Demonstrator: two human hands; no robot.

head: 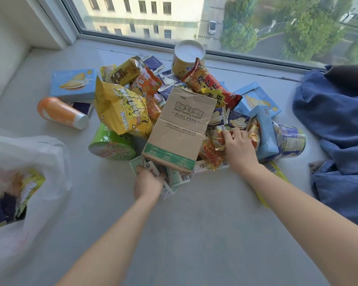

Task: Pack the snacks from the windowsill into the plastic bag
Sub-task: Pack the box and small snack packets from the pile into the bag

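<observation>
L hand (148, 180) grips a few small white packets (152, 167) at the near edge of the snack pile (147, 83), fingers curled round them, knuckles up. R hand (239, 147) is on the pile's right side, fingertips pinching a shiny red-gold packet (217, 136). Pile sits mid windowsill (184, 234), w/ a brown cardboard box (180, 129) lying tilted on top, btwn both hands. Yellow popcorn bag (120, 108) leans at box's left; green tub (112, 148) lies on its side just below it. Red chip bag (211, 85) is behind the box, white-lidded can (189, 55) further back by the glass. Orange canister (62, 113) lies on its side apart to the left, near a blue biscuit box (73, 84). More blue boxes (266, 133) & a blue can (289, 141) on the right. Plastic bag (29, 153), white, slumps at far left, well apart from the pile, some packets showing inside. Blue cloth (339, 131) bunched at far right.
</observation>
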